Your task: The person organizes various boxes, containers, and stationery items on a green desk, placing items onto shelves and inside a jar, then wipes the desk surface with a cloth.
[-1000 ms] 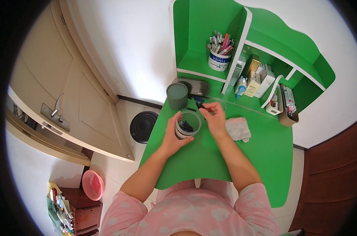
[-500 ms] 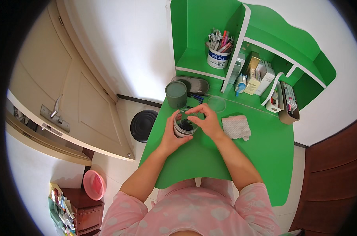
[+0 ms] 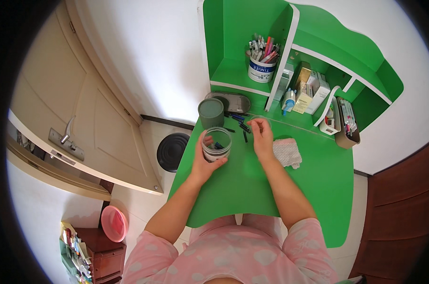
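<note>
Right hand (image 3: 262, 144): head view, moved off the clear jar (image 3: 215, 154) since half a second ago, now right of it; thumb and fingertips bunched close, can't tell if anything is pinched.
Clear jar: shifted slightly left, near frame center, open-topped, dark sticks (image 3: 217, 146) inside.
Left hand (image 3: 202, 163): fingers and thumb curved around the jar wall, spread only to its width, jar held.
Loose sticks (image 3: 245, 137): on the green desk (image 3: 314, 189), between jar and right hand and above them; could roll if a finger or wrist brushes past.
Clear lid (image 3: 267, 119): partly behind the right fingertips, contact unclear; could skid if they catch its rim.
Green canister (image 3: 211, 116): just above the jar in frame; could topple if the jar swings into it.
Jar mouth: uncovered, so a careless tilt likely spills the sticks.
Pale cloth (image 3: 287, 152): right of the right hand, low risk.
</note>
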A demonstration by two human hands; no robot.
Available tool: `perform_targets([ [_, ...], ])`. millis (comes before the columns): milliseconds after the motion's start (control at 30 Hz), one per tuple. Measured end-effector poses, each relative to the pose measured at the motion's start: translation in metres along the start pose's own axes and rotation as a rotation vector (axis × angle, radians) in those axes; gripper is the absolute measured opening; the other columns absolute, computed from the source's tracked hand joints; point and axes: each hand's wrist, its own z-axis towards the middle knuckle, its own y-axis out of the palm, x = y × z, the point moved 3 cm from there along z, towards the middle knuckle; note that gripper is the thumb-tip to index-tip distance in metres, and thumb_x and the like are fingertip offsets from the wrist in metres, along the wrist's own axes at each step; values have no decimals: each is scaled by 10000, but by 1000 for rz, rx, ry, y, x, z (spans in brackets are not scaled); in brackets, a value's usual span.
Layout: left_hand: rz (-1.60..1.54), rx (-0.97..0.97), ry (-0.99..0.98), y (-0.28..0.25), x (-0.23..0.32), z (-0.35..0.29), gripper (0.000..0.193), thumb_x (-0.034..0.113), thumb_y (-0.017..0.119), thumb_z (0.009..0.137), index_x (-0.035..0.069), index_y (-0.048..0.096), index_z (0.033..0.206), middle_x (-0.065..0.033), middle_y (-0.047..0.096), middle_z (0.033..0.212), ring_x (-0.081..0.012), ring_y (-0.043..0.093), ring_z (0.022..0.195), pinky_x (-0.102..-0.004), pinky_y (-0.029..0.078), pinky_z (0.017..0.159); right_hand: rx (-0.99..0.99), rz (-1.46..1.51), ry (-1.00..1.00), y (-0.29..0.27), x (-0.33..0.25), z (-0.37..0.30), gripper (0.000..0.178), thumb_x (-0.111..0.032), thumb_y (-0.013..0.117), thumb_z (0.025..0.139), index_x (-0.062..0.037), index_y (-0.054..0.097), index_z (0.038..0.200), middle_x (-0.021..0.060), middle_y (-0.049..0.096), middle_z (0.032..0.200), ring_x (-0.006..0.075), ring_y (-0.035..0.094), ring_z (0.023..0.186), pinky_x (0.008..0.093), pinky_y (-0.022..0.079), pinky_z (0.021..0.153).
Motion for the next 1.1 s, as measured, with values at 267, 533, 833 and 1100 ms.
perform_targets([
  [267, -160, 80, -70, 0, 4, -1, 1047, 110, 831, 650, 56, 151, 1444, -161, 338, 1345, -278, 366, 1260, -393, 393, 1006, -159, -907, -579, 16, 1, -14, 227, -170, 674, 773, -115, 611, 983, 24, 624, 987, 246, 511, 1073, 453, 331, 926],
  [533, -112, 58, -57, -1, 1, 0, 1031, 117, 830, 653, 50, 166, 1438, -160, 340, 1341, -281, 367, 1257, -395, 382, 1012, -109, -1057, -557, 8, 13, -10, 258, -108, 677, 761, -136, 638, 1015, 10, 654, 1048, 238, 527, 1085, 535, 253, 1015],
  [833, -94, 58, -29, -3, -1, 0, 1031, 155, 839, 648, 37, 180, 1431, -163, 343, 1334, -277, 375, 1239, -391, 373, 1010, -206, -963, -490, 11, -3, -13, 184, -139, 737, 692, -116, 660, 857, 14, 650, 895, 224, 548, 1008, 514, 272, 996],
  [1100, -90, 51, -40, -1, -2, 0, 1033, 166, 844, 646, 35, 183, 1429, -161, 345, 1331, -274, 377, 1235, -391, 374, 1008, -262, -889, -487, 10, -3, -15, 200, -223, 745, 687, -111, 653, 826, 29, 633, 874, 231, 549, 972, 446, 325, 905],
])
